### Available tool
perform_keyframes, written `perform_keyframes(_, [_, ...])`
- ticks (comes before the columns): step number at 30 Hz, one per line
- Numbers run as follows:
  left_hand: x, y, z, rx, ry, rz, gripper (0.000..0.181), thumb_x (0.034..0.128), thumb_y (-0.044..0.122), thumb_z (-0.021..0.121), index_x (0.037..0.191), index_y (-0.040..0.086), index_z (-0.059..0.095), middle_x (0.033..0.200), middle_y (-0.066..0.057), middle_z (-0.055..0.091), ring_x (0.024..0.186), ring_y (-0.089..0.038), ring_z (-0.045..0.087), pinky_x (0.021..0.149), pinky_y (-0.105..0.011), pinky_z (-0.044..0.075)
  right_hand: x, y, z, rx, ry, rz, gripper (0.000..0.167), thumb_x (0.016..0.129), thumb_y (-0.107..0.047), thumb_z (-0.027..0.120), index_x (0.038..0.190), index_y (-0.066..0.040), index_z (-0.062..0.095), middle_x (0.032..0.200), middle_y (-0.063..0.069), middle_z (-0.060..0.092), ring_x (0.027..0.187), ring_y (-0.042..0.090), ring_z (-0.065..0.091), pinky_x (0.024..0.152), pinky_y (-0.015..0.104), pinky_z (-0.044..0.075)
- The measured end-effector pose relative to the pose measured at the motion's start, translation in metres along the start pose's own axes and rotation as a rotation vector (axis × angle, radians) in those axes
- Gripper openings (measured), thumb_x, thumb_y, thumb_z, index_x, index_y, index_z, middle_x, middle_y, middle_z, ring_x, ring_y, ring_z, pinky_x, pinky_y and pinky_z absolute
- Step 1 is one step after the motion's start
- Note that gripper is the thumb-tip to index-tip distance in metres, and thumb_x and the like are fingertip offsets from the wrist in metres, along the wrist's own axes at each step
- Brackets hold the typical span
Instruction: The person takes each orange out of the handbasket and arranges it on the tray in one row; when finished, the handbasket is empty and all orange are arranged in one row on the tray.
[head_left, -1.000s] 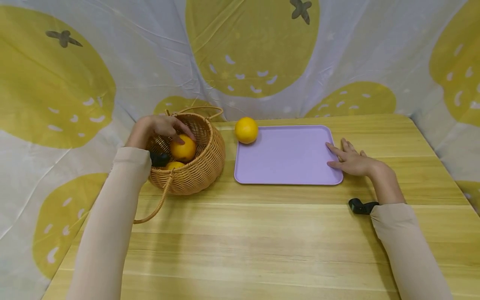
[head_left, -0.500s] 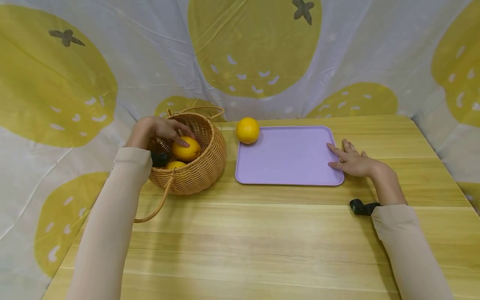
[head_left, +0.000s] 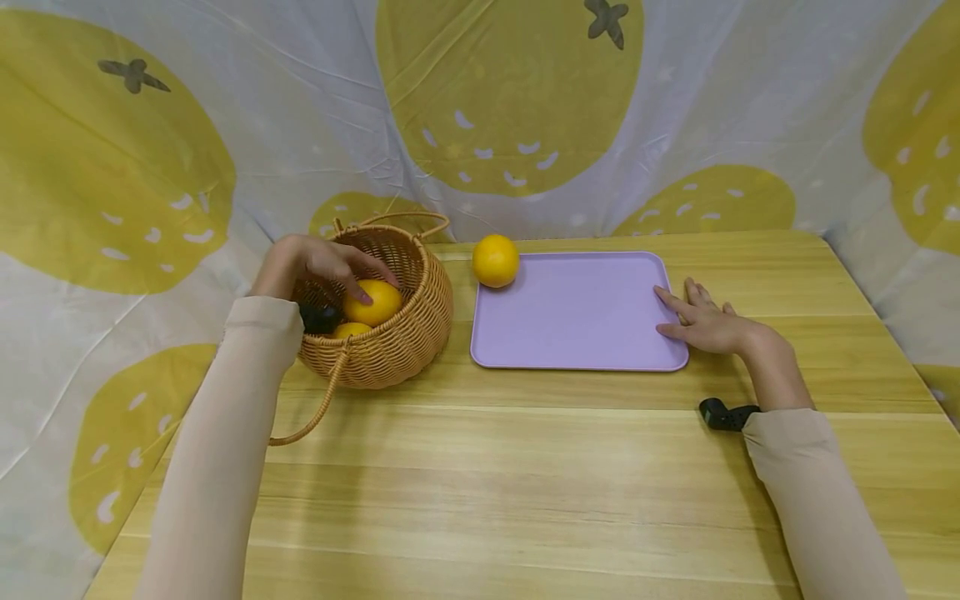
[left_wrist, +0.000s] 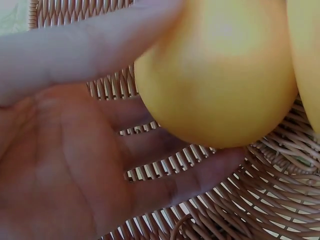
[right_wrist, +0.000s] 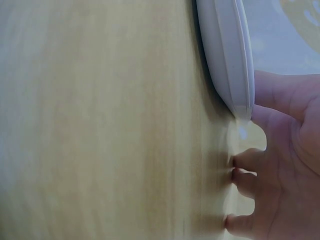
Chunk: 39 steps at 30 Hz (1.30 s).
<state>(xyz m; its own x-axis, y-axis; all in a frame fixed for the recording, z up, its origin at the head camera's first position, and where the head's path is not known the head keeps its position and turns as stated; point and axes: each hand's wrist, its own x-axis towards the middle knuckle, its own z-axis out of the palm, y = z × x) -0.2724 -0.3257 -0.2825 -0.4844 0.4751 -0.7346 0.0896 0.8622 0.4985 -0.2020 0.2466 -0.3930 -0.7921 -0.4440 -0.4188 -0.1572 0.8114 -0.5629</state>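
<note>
Inside the wicker basket (head_left: pixel 405 350) my left hand (head_left: pixel 322 260) holds an orange (head_left: pixel 372 302), thumb on one side and fingers curled round the other. In the left wrist view the thumb lies along the upper side of this orange (left_wrist: pixel 215 90), with fingers behind and beneath it. Another orange (head_left: pixel 351 331) lies low in the basket, mostly hidden by the rim. A third orange (head_left: pixel 495 261) sits on the back left corner of the lilac tray (head_left: pixel 577 317). My right hand (head_left: pixel 708 325) rests at the tray's right edge, fingers spread, some touching the rim and others the table.
The wooden table (head_left: pixel 525 483) carries the basket at left and the tray at centre right. One basket handle (head_left: pixel 318 421) droops onto the table in front; the other (head_left: pixel 405 218) leans back toward the patterned curtain (head_left: pixel 300 108).
In the basket, my left fingers have shifted slightly right, and the orange under them has turned and moved a little to the right. The right hand and tray stay put.
</note>
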Motion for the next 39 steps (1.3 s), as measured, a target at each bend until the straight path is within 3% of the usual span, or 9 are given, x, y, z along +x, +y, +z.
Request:
perform_keyframes(4, [-0.0001, -0.0010, 0.0008, 0.011, 0.000, 0.015, 0.066, 0.0992, 0.020, 0.069, 0.158, 0.011, 0.041, 0.167, -0.021, 0.026, 0.154, -0.041, 0.021, 0.122, -0.061, 0.028, 0.0010, 0.0001, 0.0001, 0.000, 0.000, 0.004, 0.076, 0.111, -0.041, 0.043, 0.166, -0.006, 0.003, 0.163, 0.036, -0.026, 0.152, 0.054, -0.024, 0.114, 0.078, -0.015])
perform_keyframes(9, [-0.0007, -0.0037, 0.0015, 0.039, 0.085, 0.012, 0.061, 0.1009, 0.021, 0.067, 0.155, 0.009, 0.043, 0.165, -0.025, 0.027, 0.152, -0.045, 0.023, 0.120, -0.064, 0.029, 0.0011, 0.0004, 0.0002, 0.001, 0.002, 0.004, 0.076, 0.111, -0.041, 0.043, 0.166, -0.006, 0.003, 0.163, 0.036, -0.026, 0.152, 0.054, -0.024, 0.114, 0.078, -0.015])
perform_keyframes(13, [-0.0018, -0.0046, 0.0018, 0.037, 0.126, -0.009, 0.061, 0.1025, 0.020, 0.065, 0.156, 0.005, 0.040, 0.169, -0.027, 0.015, 0.156, -0.051, 0.010, 0.122, -0.069, 0.019, 0.0007, 0.0001, 0.0004, 0.003, 0.001, 0.003, 0.077, 0.111, -0.041, 0.043, 0.166, -0.006, 0.003, 0.163, 0.036, -0.026, 0.152, 0.054, -0.024, 0.114, 0.078, -0.015])
perform_keyframes(17, [-0.0013, -0.0053, 0.0024, 0.029, 0.131, -0.028, 0.062, 0.1036, 0.022, 0.063, 0.157, 0.006, 0.037, 0.170, -0.026, 0.012, 0.156, -0.051, 0.009, 0.123, -0.068, 0.020, 0.0006, 0.0003, 0.0005, 0.003, 0.002, 0.002, 0.077, 0.111, -0.041, 0.043, 0.166, -0.005, 0.003, 0.163, 0.036, -0.026, 0.152, 0.054, -0.024, 0.114, 0.078, -0.015])
perform_keyframes(22, [-0.0011, -0.0037, 0.0040, 0.011, 0.125, -0.033, 0.061, 0.1045, 0.025, 0.062, 0.157, 0.007, 0.037, 0.169, -0.025, 0.016, 0.156, -0.049, 0.013, 0.122, -0.066, 0.023, 0.0009, 0.0008, 0.0002, 0.000, 0.002, 0.000, 0.077, 0.111, -0.041, 0.044, 0.166, -0.005, 0.003, 0.163, 0.037, -0.026, 0.152, 0.054, -0.024, 0.114, 0.078, -0.015])
perform_keyframes(29, [0.0025, -0.0044, 0.0050, -0.082, 0.087, -0.047, 0.060, 0.1054, 0.024, 0.061, 0.158, 0.010, 0.036, 0.163, -0.022, 0.026, 0.143, -0.037, 0.035, 0.112, -0.051, 0.041, 0.0009, 0.0013, 0.0003, -0.003, 0.005, 0.004, 0.078, 0.111, -0.041, 0.044, 0.166, -0.006, 0.003, 0.163, 0.036, -0.026, 0.152, 0.054, -0.024, 0.114, 0.078, -0.014])
perform_keyframes(39, [0.0019, -0.0056, 0.0058, -0.097, 0.102, -0.032, 0.060, 0.1061, 0.025, 0.060, 0.160, 0.011, 0.036, 0.163, -0.022, 0.028, 0.138, -0.034, 0.040, 0.107, -0.046, 0.044, 0.0007, 0.0001, 0.0002, 0.002, 0.005, 0.009, 0.078, 0.111, -0.042, 0.044, 0.166, -0.006, 0.003, 0.163, 0.035, -0.026, 0.152, 0.053, -0.024, 0.114, 0.077, -0.015])
